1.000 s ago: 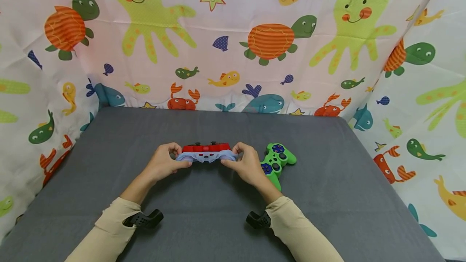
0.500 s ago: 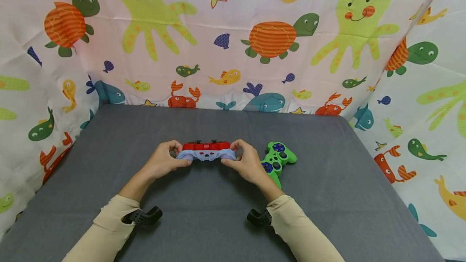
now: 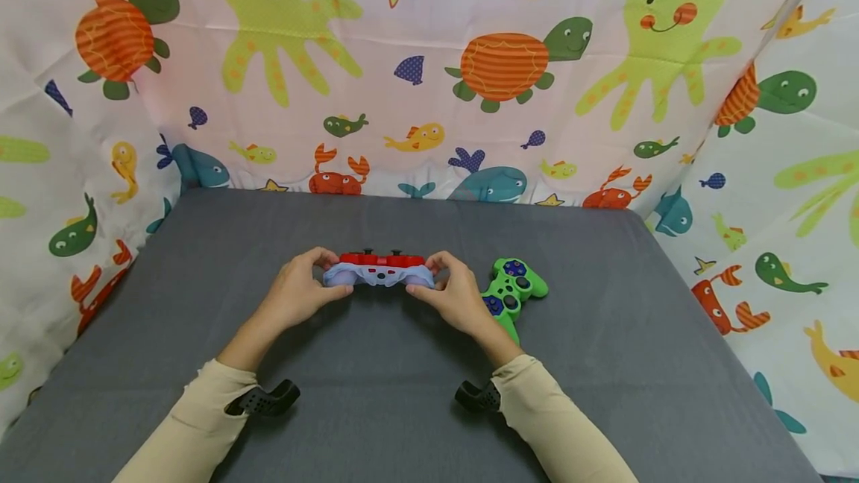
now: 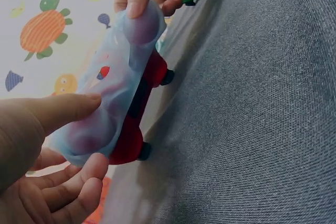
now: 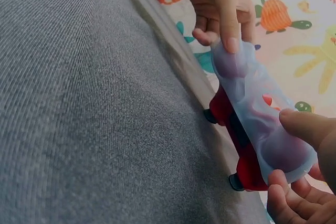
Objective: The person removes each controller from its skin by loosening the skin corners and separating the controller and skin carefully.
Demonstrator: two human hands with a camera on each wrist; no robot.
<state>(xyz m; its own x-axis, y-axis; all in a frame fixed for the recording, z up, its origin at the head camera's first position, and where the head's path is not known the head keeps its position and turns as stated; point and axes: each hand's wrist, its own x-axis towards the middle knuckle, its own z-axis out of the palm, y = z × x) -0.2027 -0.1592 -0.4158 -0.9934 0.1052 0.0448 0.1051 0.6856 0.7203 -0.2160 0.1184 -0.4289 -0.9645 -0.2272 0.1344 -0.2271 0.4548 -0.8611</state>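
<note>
Both hands hold a red game controller (image 3: 382, 260) by its two ends, above the grey table. A translucent bluish-white silicone cover (image 3: 379, 274) wraps the controller's near side and grips. My left hand (image 3: 295, 289) pinches the left end, thumb on the cover and fingers beyond it. At the other end, my right hand (image 3: 459, 297) pinches in the same way. In both wrist views the red face with its black thumbsticks shows out of the cover (image 4: 113, 103). Some red shows through the thin cover (image 5: 262, 114).
A green game controller (image 3: 513, 289) with dark blue buttons lies right of the right hand, partly hidden by it. The grey cloth-covered table (image 3: 376, 408) ends at a sea-animal curtain (image 3: 416, 80) behind and at both sides. Black bands (image 3: 268, 399) sit on both wrists.
The hands and the covered controller stay together, held much as before. The controller has tipped slightly, so more of the cover's near side shows. The head view has shifted a little.
</note>
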